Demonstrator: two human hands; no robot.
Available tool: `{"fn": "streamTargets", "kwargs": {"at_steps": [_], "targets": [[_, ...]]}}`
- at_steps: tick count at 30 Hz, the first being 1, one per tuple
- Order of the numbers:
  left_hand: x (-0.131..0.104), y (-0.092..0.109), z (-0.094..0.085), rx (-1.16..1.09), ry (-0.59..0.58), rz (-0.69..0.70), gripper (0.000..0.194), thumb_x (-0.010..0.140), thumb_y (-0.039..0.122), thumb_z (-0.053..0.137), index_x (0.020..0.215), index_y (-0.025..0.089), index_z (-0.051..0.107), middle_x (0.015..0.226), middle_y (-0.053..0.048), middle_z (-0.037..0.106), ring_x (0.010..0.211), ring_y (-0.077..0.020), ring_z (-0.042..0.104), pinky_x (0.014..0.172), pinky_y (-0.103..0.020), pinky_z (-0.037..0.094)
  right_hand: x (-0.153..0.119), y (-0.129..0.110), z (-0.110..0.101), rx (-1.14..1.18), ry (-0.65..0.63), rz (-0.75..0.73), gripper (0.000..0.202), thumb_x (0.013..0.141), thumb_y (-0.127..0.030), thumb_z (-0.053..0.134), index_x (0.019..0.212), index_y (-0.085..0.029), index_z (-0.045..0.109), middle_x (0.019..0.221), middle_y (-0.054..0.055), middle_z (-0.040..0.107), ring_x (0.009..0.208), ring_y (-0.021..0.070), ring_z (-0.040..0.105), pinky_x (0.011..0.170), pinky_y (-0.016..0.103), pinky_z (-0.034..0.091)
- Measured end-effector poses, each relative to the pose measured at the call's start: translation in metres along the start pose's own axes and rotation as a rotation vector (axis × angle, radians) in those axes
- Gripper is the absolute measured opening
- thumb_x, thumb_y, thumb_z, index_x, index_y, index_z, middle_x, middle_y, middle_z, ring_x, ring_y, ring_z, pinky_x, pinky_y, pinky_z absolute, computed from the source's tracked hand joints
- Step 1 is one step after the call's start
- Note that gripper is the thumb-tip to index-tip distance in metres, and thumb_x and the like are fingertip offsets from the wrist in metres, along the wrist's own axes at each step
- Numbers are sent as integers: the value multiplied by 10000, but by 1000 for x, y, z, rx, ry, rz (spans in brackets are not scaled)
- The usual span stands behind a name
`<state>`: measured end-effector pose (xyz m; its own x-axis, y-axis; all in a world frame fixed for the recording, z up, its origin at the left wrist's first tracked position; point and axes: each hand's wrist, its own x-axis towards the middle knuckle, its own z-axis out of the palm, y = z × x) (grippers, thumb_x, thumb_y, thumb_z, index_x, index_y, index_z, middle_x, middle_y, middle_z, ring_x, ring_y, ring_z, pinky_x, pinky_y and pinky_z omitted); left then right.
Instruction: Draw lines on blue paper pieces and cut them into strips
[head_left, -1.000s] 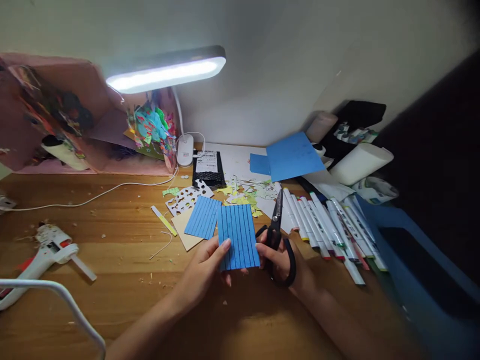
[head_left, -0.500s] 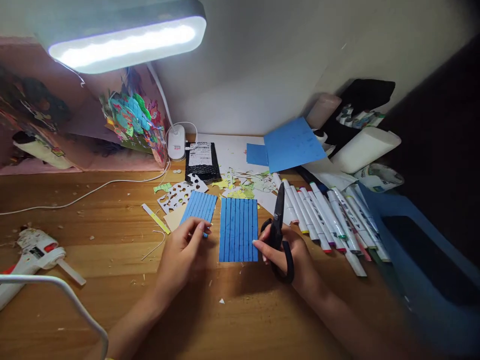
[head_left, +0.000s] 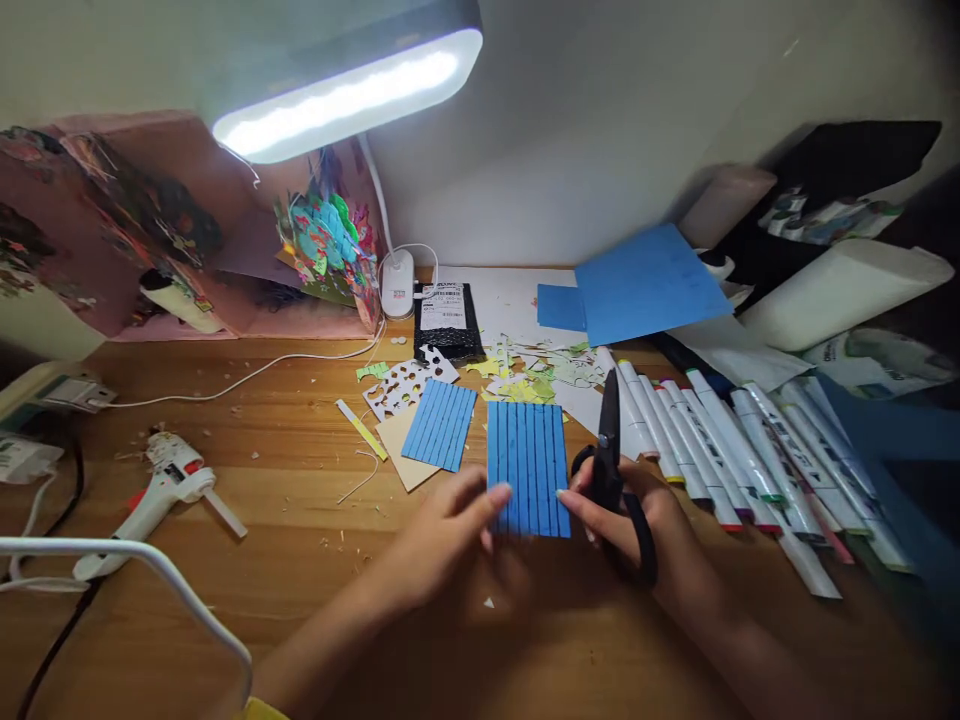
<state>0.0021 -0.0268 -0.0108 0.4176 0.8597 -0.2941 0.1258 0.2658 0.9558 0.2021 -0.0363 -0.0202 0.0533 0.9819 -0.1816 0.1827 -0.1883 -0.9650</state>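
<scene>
A blue striped card (head_left: 529, 460) is upheld in front of me, its right edge pinched between the thumb and fingers of my right hand (head_left: 637, 520). That same hand also carries black scissors (head_left: 611, 440), blades pointing up. My left hand (head_left: 461, 520) is at the card's lower left corner, its thumb over the edge; the fingers are partly blurred, and whether they grip the card is unclear. Left of it, a smaller blue striped card (head_left: 440, 425) lies on a beige card (head_left: 405, 455).
Markers (head_left: 720, 450) lie in rows at the right. Paper scraps (head_left: 525, 370), a black package (head_left: 448, 325) and blue sheets (head_left: 649, 285) are at the back. A glue gun (head_left: 161, 490) rests at the left, beneath a lamp (head_left: 352, 90) higher up.
My left hand has left the smaller striped card and moved right to the larger card's lower left corner. The whole view has shifted, so most things appear farther right.
</scene>
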Motion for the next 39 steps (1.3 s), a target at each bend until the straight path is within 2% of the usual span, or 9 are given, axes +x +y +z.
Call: {"fn": "streamTargets", "kwargs": {"at_steps": [1,3,10,17,24,29,32,35,39], "targets": [[-2,-1,7,-68,-94,-56,327,848,466,526,892,158,624,702,-12,568,605,-128,504,605,-239,415,-1,-2,0,-9,-28,5,279,657,-360,742,682,-204,512,538,-52,516,398,85,460,380,212,394],[-6,-6,16,-97,-159,-135,330,814,451,581,948,154,635,682,0,560,538,-103,459,525,-210,383,-3,-4,2,-21,-60,-1,281,655,-361,740,672,-203,507,553,-48,523,393,79,449,366,207,376],[-9,-10,17,-40,-112,-192,342,839,458,539,806,131,634,693,-32,595,568,-121,529,486,-196,378,-4,1,8,15,-43,71,298,666,-406,726,730,-203,517,592,-45,537,405,73,457,386,202,400],[-12,-3,12,58,-72,-48,331,887,422,486,888,156,684,853,-54,662,774,-180,574,699,-263,439,-6,0,9,-9,-69,100,317,627,-408,747,697,-203,516,543,-53,504,395,71,424,370,198,372],[-9,-5,9,111,-84,-53,362,890,434,476,888,141,687,792,-54,641,688,-168,542,638,-260,421,-8,-4,15,42,-1,99,386,551,-448,785,689,-214,512,534,-45,517,413,93,441,398,227,400],[-10,-2,13,-17,-148,-39,286,845,344,567,1064,192,669,988,-57,676,848,-193,602,730,-268,450,-6,3,14,57,28,55,415,541,-472,797,710,-216,517,639,-5,587,499,126,510,462,253,440],[-10,-1,14,-33,-143,-35,279,844,332,572,1060,186,670,986,-57,679,874,-199,605,750,-268,453,-7,3,13,125,-17,96,401,591,-477,778,728,-208,514,629,-18,583,464,101,492,449,229,421],[-10,-1,12,-35,-54,-46,270,854,371,552,976,164,675,888,-50,672,797,-183,594,716,-259,447,-9,5,13,307,-99,157,384,719,-538,669,777,-194,509,644,-14,603,420,66,473,437,192,397],[-9,5,5,-59,170,-18,247,827,387,573,728,165,614,691,-12,616,647,-149,535,634,-239,419,-14,16,14,567,-388,311,500,795,-696,435,807,-197,479,565,7,593,390,108,521,397,201,414]]}}
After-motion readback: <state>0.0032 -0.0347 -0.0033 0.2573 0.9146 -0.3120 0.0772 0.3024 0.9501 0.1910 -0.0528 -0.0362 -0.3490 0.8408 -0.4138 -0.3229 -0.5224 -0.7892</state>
